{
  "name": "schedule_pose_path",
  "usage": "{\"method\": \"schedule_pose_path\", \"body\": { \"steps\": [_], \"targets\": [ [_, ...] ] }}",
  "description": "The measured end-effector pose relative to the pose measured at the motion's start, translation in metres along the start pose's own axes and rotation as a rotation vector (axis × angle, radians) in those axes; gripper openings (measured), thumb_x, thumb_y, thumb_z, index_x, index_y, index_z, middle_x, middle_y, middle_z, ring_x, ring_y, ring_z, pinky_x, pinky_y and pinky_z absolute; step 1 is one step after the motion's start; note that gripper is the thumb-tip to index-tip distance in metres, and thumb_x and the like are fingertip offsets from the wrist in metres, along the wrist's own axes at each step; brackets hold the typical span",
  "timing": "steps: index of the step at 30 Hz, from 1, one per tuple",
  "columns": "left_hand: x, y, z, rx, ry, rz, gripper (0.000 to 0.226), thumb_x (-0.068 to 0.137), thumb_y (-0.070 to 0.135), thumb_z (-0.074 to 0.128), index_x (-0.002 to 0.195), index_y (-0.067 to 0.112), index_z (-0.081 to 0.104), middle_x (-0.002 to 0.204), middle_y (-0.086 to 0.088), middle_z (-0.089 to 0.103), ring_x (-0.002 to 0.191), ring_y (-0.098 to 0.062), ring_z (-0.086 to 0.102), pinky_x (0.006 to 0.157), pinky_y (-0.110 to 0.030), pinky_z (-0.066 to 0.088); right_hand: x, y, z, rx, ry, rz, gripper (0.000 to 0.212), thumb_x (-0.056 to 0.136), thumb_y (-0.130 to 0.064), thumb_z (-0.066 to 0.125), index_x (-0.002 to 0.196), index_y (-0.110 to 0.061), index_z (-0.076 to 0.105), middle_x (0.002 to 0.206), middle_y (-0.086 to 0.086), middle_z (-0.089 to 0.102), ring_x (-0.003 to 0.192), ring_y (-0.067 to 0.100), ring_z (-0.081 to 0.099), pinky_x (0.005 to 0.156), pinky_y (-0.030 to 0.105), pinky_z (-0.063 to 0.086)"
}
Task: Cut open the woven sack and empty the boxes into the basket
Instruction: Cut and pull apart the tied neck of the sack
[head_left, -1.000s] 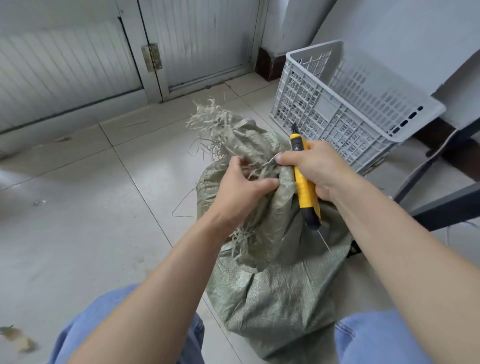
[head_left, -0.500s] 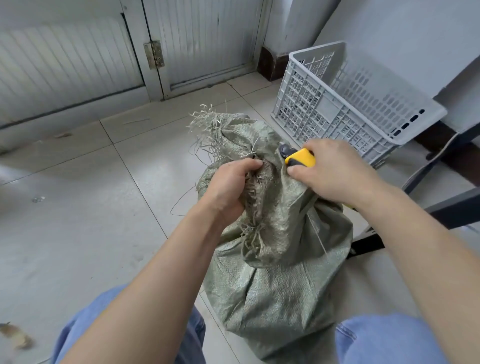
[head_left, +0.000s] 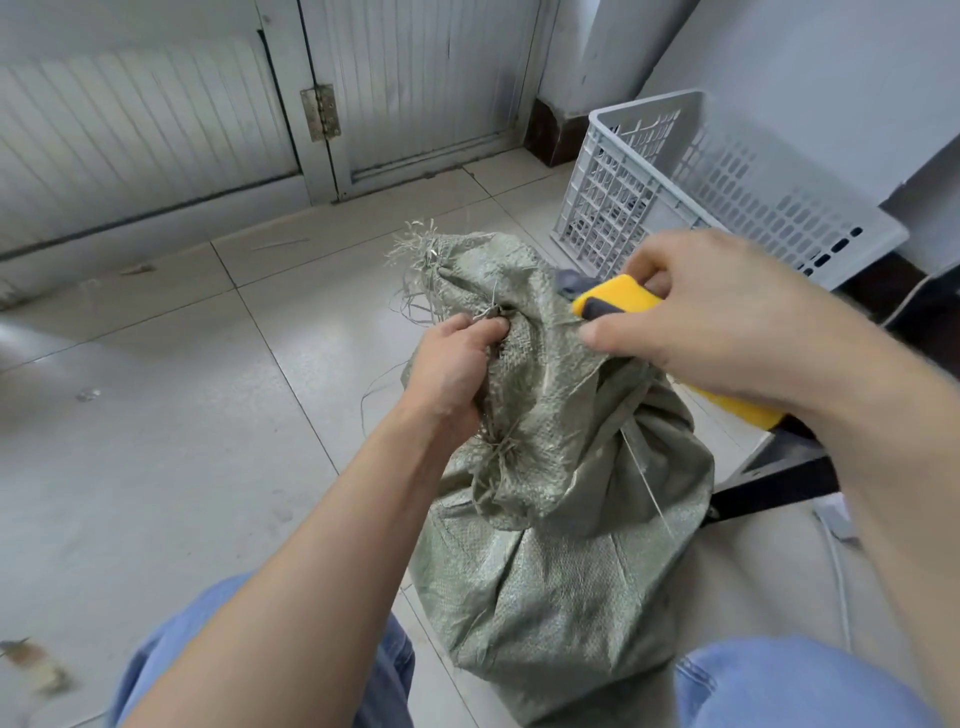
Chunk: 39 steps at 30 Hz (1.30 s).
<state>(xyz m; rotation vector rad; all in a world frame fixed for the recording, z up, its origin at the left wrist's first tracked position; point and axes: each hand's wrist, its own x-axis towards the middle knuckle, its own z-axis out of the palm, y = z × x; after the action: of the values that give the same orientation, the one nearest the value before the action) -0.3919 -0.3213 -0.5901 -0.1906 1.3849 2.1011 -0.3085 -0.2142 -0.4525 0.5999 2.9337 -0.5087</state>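
The left hand grips the woven sack; the right hand clamps a yellow utility knife. A slip could cut the left hand, just beside it.

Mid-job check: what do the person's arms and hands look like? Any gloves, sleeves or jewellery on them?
The left forearm and right forearm are bare to the frame edge, with no sleeves in view. The left hand and right hand wear no gloves, and no ring, watch or wristband shows on their visible sides. The only clothing in view is blue denim trousers.
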Motion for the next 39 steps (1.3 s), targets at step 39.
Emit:
{"method": "schedule_pose_path", "body": {
  "steps": [39],
  "targets": [
    [-0.005,0.0,0.001,0.027,-0.118,0.081,0.018,0.088,-0.007,0.049,0.098,0.002,0.061,0.085,-0.016,0.062,0.067,-0.025,0.059,0.066,-0.036,0.051,0.027,0.014,0.047,0.06,0.091,-0.108,0.038,0.075,-0.045,0.073,0.095,-0.016,0.061,0.091,0.005,0.062,0.09,0.024,0.056,0.079,0.036,0.046]
  ]
}}
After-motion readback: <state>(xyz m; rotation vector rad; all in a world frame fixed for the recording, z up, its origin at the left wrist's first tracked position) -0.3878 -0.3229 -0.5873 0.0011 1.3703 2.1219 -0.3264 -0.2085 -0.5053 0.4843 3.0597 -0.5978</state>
